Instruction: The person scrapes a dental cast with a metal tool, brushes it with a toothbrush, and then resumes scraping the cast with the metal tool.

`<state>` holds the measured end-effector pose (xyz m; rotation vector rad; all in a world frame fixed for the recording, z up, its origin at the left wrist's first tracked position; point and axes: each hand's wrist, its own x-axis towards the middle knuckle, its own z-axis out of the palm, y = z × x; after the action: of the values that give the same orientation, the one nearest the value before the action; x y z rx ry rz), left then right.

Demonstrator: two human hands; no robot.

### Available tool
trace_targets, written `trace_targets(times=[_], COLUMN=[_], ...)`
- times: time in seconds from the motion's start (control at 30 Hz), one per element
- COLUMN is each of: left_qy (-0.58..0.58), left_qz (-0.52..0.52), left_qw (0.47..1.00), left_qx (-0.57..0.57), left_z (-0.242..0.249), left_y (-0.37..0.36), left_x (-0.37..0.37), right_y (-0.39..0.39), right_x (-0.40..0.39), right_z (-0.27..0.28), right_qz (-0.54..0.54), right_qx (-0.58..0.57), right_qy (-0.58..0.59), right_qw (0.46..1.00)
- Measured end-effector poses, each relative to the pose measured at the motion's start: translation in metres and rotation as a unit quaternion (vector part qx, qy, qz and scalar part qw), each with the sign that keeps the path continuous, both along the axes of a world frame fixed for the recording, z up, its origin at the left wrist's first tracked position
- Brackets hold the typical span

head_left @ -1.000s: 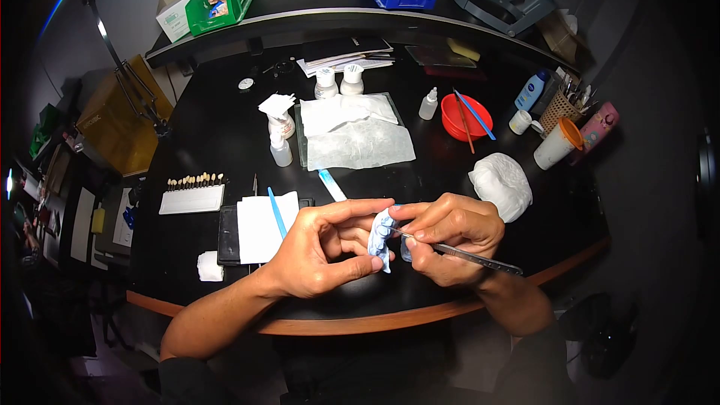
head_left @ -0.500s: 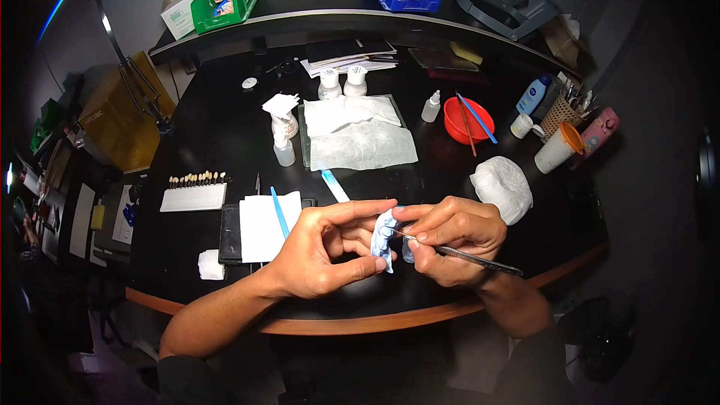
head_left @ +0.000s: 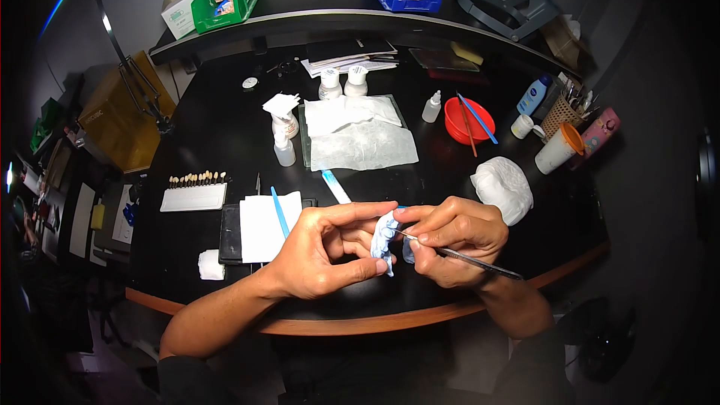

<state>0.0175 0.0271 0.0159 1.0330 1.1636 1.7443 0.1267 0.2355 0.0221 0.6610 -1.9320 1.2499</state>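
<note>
My left hand (head_left: 319, 255) pinches a pale blue dental cast (head_left: 382, 241) upright between thumb and fingertips. Its row of tooth shapes faces right. In my right hand (head_left: 459, 238) is a slim dark-handled dental carving instrument (head_left: 484, 263), held like a pen, its thin metal tip against the toothed side of the cast. A right fingertip rests close to the cast's upper end. Just behind the right fingers, a second light blue piece (head_left: 409, 250) is partly hidden. Left of the hands, a blue stick-like tool (head_left: 280, 211) lies on white paper (head_left: 256, 236) over a black pad.
A tooth shade guide (head_left: 193, 196) and folded gauze (head_left: 211, 265) lie left. Beyond the hands are a paper-covered glass slab (head_left: 364, 150), small bottles (head_left: 284, 151) and a red bowl (head_left: 459, 129) with brushes. A white wrapped bundle (head_left: 503, 189) sits right of my right hand.
The cast has turned slightly in my left fingers, and the instrument's tip and handle have shifted a little. Everything else stays in place.
</note>
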Motion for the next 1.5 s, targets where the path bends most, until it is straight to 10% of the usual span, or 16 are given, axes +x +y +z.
trace_targets(times=[1.5], left_qy=[0.045], left_qz=[0.035], left_qw=[0.998], left_qx=[0.002], left_z=[-0.0025], left_y=[0.0009], left_x=[0.0015], right_y=[-0.0004], right_x=[0.0018], right_z=[0.0002], right_qz=[-0.015], right_qx=[0.043], right_qy=[0.013], right_qw=[0.999])
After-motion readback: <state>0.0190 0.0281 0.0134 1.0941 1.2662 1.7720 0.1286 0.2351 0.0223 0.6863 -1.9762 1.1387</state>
